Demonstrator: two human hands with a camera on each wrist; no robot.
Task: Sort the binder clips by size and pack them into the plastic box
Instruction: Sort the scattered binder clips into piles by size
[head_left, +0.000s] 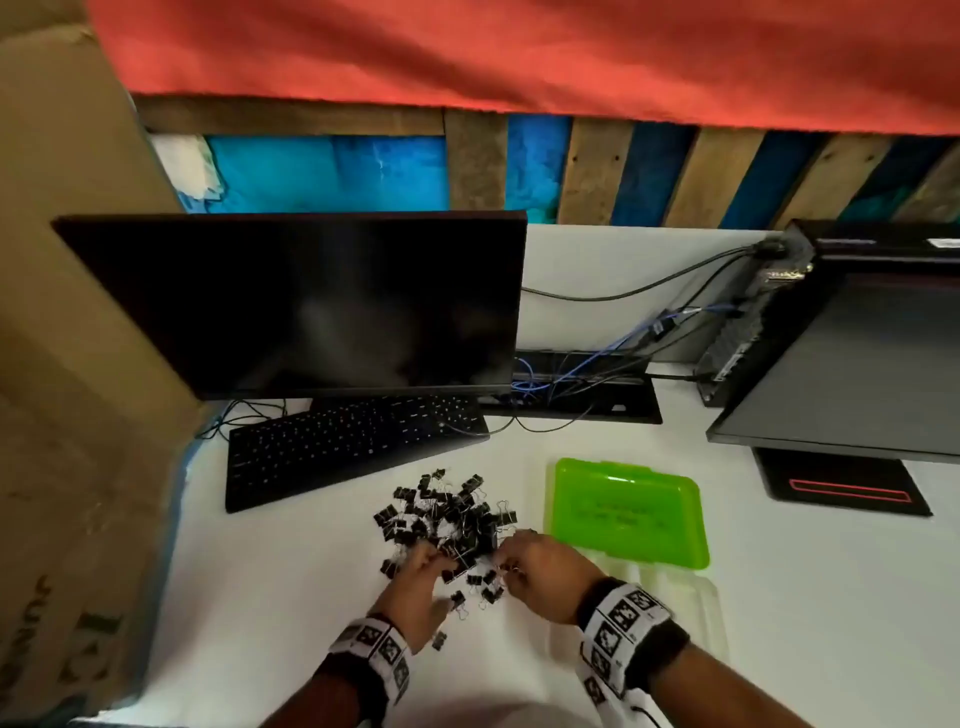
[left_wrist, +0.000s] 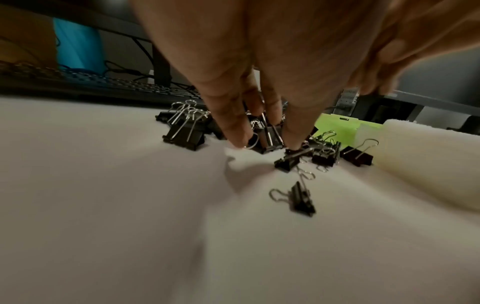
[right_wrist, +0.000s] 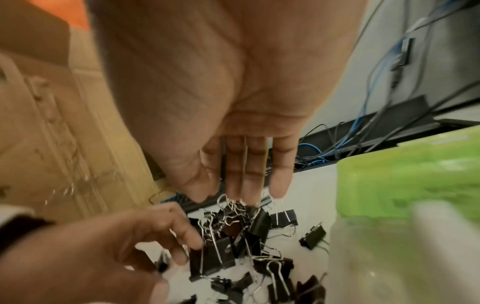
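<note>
A heap of black binder clips (head_left: 447, 525) in mixed sizes lies on the white table (head_left: 291, 597). The plastic box stands open to its right, with a green lid (head_left: 628, 512) and a clear base (head_left: 675, 608). My left hand (head_left: 421, 582) reaches into the heap's near left edge. Its straight fingers (left_wrist: 233, 131) touch clips, and a small clip (left_wrist: 302, 199) lies apart in front of them. My right hand (head_left: 535, 566) is at the heap's near right edge. Its extended fingers (right_wrist: 279, 185) brush wire handles of the clips (right_wrist: 233, 232). Neither hand holds a clip.
A black keyboard (head_left: 353, 447) and a dark monitor (head_left: 301, 306) stand behind the heap. A large cardboard box (head_left: 67, 364) walls off the left. Cables (head_left: 587, 379) and a second dark screen (head_left: 852, 374) are at the right rear.
</note>
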